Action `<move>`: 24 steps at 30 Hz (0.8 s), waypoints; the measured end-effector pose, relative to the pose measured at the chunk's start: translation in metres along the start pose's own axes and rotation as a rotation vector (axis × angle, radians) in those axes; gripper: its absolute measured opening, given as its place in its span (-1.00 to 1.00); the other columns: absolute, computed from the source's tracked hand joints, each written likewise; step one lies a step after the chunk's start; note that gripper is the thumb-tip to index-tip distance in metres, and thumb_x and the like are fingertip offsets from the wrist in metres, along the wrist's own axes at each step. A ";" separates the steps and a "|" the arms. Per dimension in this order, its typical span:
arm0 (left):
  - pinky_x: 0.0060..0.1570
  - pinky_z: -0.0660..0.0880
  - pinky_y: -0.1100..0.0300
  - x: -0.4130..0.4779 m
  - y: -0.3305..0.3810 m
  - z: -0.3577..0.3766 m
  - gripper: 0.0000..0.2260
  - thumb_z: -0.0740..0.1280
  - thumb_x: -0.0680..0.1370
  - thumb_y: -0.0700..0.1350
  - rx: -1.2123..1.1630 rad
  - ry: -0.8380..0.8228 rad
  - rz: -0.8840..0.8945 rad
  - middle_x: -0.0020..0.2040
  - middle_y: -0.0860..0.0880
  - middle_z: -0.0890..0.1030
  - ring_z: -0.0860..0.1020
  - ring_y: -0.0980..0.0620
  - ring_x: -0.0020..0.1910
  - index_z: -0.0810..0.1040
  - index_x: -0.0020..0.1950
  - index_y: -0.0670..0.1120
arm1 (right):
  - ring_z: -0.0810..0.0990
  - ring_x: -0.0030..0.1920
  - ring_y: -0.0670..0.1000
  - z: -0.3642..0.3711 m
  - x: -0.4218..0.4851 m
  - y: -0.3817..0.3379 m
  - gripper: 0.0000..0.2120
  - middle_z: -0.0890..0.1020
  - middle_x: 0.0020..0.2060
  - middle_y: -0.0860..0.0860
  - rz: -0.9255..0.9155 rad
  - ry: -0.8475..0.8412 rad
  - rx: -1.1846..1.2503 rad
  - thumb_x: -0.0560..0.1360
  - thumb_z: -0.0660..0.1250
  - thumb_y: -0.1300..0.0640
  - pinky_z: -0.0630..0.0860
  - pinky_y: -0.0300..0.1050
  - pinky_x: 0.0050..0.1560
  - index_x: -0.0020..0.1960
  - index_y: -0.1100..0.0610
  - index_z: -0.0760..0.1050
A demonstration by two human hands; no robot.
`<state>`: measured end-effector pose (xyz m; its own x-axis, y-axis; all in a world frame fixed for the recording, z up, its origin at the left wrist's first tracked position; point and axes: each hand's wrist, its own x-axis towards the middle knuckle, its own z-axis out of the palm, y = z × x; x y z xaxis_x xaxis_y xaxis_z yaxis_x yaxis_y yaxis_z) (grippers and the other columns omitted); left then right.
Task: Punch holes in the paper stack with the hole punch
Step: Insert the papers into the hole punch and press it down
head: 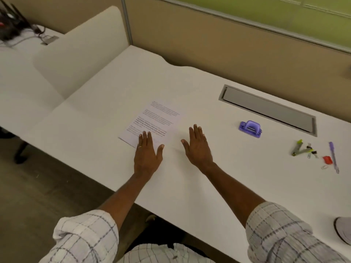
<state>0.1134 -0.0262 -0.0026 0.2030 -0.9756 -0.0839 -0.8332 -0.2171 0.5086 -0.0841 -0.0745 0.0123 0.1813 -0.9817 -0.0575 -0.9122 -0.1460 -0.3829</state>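
Paper stack point(152, 122), one: thin, printed, flat on the desk point(209, 186), left of centre. Judged light, floppy and apt to fan out; best squared and pinched at one edge.
Hole punch point(250, 128), one: purple, likely rigid, well apart to the right; take it by the body.
Left hand point(147, 152): flat, fingers straight, resting on the stack's near corner.
Right hand point(198, 147): flat, empty, just beside the stack.

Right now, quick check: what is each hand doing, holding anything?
Left hand: open, fingers straight, lying on the near edge of the paper stack.
Right hand: open, flat over the desk, holding nothing.
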 end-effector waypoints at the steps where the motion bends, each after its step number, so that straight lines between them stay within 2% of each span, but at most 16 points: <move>1: 0.65 0.05 -0.04 -0.001 -0.001 -0.001 -0.28 0.16 0.70 0.16 -0.083 0.002 -0.067 0.70 -0.14 -0.04 -0.07 -0.10 0.70 -0.07 0.69 -0.18 | -0.08 0.64 0.12 0.001 0.007 -0.002 -0.38 0.00 0.63 0.15 -0.022 -0.014 0.001 0.70 0.00 -0.12 -0.04 0.03 0.62 0.62 0.22 0.01; 4: 0.63 -0.03 0.02 -0.007 -0.006 0.000 -0.25 0.21 0.69 0.15 -0.257 0.029 -0.212 0.71 -0.13 -0.08 -0.12 -0.08 0.70 -0.09 0.69 -0.16 | -0.07 0.63 0.13 0.007 0.022 -0.009 -0.38 0.01 0.63 0.16 -0.078 -0.046 -0.022 0.70 0.00 -0.11 -0.02 0.05 0.62 0.62 0.23 0.02; 9: 0.63 -0.03 -0.01 0.003 -0.011 0.001 -0.25 0.30 0.67 0.07 -0.330 0.055 -0.306 0.71 -0.13 -0.07 -0.10 -0.09 0.70 -0.04 0.69 -0.17 | -0.05 0.63 0.15 0.013 0.057 -0.015 -0.38 0.02 0.62 0.17 -0.156 -0.084 -0.046 0.70 0.02 -0.10 0.02 0.06 0.62 0.62 0.24 0.04; 15: 0.59 0.18 -0.04 0.021 -0.013 0.000 -0.38 0.36 0.64 -0.08 -0.512 0.245 -0.447 0.66 -0.15 0.19 0.13 -0.13 0.65 0.20 0.64 -0.16 | 0.02 0.62 0.19 0.013 0.109 -0.012 -0.43 0.08 0.61 0.22 -0.171 -0.097 -0.068 0.71 0.07 -0.03 0.04 0.04 0.61 0.60 0.27 0.10; 20: 0.57 0.23 -0.05 0.031 -0.021 0.001 -0.33 0.49 0.55 -0.14 -0.535 0.282 -0.519 0.60 -0.17 0.27 0.20 -0.13 0.60 0.29 0.60 -0.18 | 0.16 0.57 0.22 0.011 0.154 -0.011 -0.44 0.22 0.55 0.26 -0.146 -0.109 -0.078 0.69 0.15 0.03 0.09 0.03 0.58 0.58 0.29 0.15; 24: 0.49 0.39 -0.12 0.034 -0.028 0.005 -0.31 0.50 0.53 -0.21 -0.499 0.277 -0.559 0.57 -0.16 0.29 0.24 -0.13 0.55 0.29 0.60 -0.24 | 0.31 0.45 0.25 0.011 0.180 -0.017 -0.44 0.33 0.46 0.26 -0.087 -0.126 -0.053 0.64 0.24 0.04 0.32 0.08 0.43 0.53 0.30 0.22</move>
<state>0.1405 -0.0532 -0.0239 0.6977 -0.6688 -0.2569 -0.2553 -0.5672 0.7830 -0.0319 -0.2479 -0.0017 0.3020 -0.9425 -0.1433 -0.9087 -0.2392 -0.3422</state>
